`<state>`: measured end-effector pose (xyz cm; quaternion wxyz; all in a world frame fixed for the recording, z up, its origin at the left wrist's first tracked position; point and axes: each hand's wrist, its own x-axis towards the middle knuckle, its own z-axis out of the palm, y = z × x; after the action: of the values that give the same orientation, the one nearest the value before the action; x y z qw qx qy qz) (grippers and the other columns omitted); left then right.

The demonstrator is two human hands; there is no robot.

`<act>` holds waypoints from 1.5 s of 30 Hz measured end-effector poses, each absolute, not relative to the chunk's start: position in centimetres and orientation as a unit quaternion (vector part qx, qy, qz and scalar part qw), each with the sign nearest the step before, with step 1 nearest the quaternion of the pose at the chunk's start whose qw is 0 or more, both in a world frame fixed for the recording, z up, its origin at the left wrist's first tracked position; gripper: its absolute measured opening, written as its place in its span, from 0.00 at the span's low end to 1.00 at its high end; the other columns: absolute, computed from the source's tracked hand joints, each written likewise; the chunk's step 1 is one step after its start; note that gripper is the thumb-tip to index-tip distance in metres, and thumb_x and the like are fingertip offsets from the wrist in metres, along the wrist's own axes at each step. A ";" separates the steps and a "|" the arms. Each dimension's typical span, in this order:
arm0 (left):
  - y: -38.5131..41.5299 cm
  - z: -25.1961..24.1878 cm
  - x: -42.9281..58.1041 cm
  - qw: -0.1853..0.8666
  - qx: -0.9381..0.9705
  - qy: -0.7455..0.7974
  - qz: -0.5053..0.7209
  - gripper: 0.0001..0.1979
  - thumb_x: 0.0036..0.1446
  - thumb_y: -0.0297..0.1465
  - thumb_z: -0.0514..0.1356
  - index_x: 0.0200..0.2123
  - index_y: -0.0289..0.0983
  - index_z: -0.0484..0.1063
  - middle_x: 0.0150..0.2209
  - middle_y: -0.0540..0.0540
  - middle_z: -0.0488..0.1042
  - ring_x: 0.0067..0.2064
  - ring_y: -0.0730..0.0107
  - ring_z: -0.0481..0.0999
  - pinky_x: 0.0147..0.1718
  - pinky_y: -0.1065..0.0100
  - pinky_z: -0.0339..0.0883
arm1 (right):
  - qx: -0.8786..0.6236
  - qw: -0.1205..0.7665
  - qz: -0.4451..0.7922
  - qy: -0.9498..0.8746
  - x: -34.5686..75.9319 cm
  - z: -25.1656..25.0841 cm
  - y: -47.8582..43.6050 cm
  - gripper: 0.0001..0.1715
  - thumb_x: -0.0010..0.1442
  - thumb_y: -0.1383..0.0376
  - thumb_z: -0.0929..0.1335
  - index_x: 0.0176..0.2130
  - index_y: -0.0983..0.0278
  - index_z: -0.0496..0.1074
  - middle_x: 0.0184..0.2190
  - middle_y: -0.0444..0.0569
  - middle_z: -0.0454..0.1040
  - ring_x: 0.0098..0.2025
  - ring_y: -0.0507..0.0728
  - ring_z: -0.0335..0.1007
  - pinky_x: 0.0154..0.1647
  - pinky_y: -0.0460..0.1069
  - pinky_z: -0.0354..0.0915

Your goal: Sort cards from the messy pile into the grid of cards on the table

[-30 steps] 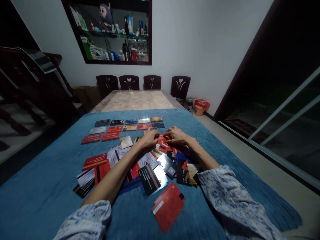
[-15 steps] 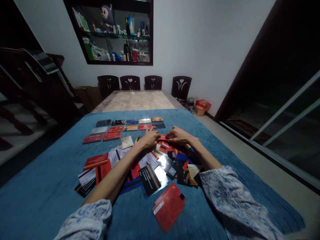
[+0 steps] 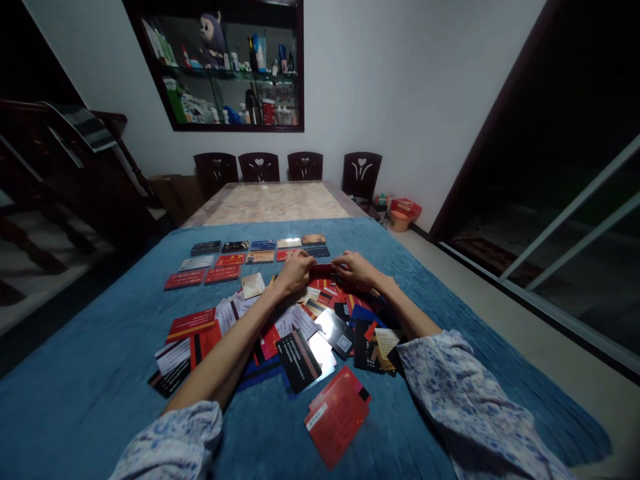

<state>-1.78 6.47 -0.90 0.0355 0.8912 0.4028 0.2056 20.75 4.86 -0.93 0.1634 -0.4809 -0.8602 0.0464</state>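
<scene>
Between my left hand and my right hand is a red card, its two ends pinched in my closed fingers. Both hands are over the far side of a loose pile of cards. In that pile I see a black card with a brown stripe, a shiny dark card and a blue card. Nearest to me lie overlapping red cards. Behind my left hand, cards stand in neat rows, among them a red card and a dark blue card.
A blue cloth covers the near part of the table, and its stone-patterned top shows beyond. Several dark chairs stand at the far end. A glass-shelved wall cabinet hangs behind. A railing is at the left.
My hands have lifted the red card slightly from the pile and tipped it, so it now shows as a narrow strip. The other cards lie as before; the view shifted slightly.
</scene>
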 end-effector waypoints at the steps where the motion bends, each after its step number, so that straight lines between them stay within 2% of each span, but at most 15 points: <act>1: 6.5 -1.0 -1.8 0.038 0.888 0.407 0.211 0.17 0.55 0.20 0.53 0.42 0.37 0.79 0.44 0.40 0.75 0.53 0.55 0.69 0.54 0.53 0.61 | -0.482 0.169 0.046 -0.858 20.8 -1.3 5.1 0.18 0.65 0.67 0.62 0.45 0.66 0.80 0.37 0.52 0.80 0.41 0.57 0.69 0.42 0.47 0.60; 14: 7.1 -1.4 -1.7 0.071 0.856 0.440 0.263 0.13 0.64 0.27 0.53 0.38 0.36 0.78 0.38 0.41 0.75 0.47 0.58 0.71 0.49 0.59 0.65 | -0.517 0.203 0.056 -0.830 20.5 -2.4 5.4 0.13 0.59 0.68 0.66 0.41 0.65 0.79 0.34 0.51 0.78 0.37 0.56 0.69 0.38 0.46 0.60; 23: 7.1 -1.5 -1.5 0.074 0.853 0.441 0.270 0.12 0.64 0.27 0.54 0.36 0.36 0.78 0.37 0.42 0.76 0.46 0.59 0.72 0.48 0.61 0.65 | -0.534 0.224 0.047 -0.814 20.5 -2.9 5.5 0.14 0.57 0.67 0.68 0.42 0.63 0.79 0.34 0.49 0.79 0.35 0.56 0.70 0.35 0.46 0.59; 28: 7.2 -1.6 -1.4 0.080 0.851 0.440 0.277 0.11 0.62 0.26 0.55 0.35 0.36 0.78 0.36 0.43 0.76 0.45 0.60 0.71 0.47 0.62 0.65 | -0.545 0.245 0.036 -0.801 20.4 -2.6 5.3 0.15 0.56 0.70 0.67 0.41 0.63 0.81 0.36 0.49 0.80 0.38 0.57 0.71 0.39 0.47 0.61; 34: 7.4 -1.8 -1.4 0.091 0.841 0.448 0.289 0.11 0.59 0.23 0.56 0.37 0.36 0.79 0.37 0.43 0.75 0.46 0.61 0.70 0.47 0.62 0.65 | -0.517 0.313 0.042 -0.796 20.5 -2.6 5.6 0.13 0.56 0.71 0.67 0.39 0.63 0.80 0.37 0.50 0.81 0.41 0.57 0.72 0.46 0.50 0.63; 40: 7.2 -1.9 -1.3 0.098 0.840 0.443 0.297 0.13 0.57 0.21 0.56 0.39 0.36 0.79 0.38 0.43 0.74 0.46 0.60 0.71 0.47 0.62 0.65 | -0.492 0.371 0.042 -0.786 20.8 -2.1 6.0 0.08 0.57 0.68 0.68 0.37 0.64 0.77 0.36 0.51 0.78 0.41 0.58 0.70 0.47 0.53 0.63; 45: 7.0 -2.3 -1.3 0.104 0.856 0.420 0.282 0.14 0.55 0.20 0.55 0.35 0.37 0.80 0.37 0.43 0.75 0.48 0.59 0.71 0.50 0.60 0.65 | -0.473 0.390 0.061 -0.787 20.4 -2.0 5.9 0.09 0.59 0.67 0.66 0.40 0.63 0.75 0.39 0.51 0.79 0.42 0.58 0.70 0.48 0.53 0.63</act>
<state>-1.30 7.00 -2.25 0.1037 0.8564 0.4202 0.2816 20.40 5.91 -1.99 0.3905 -0.4733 -0.7873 0.0612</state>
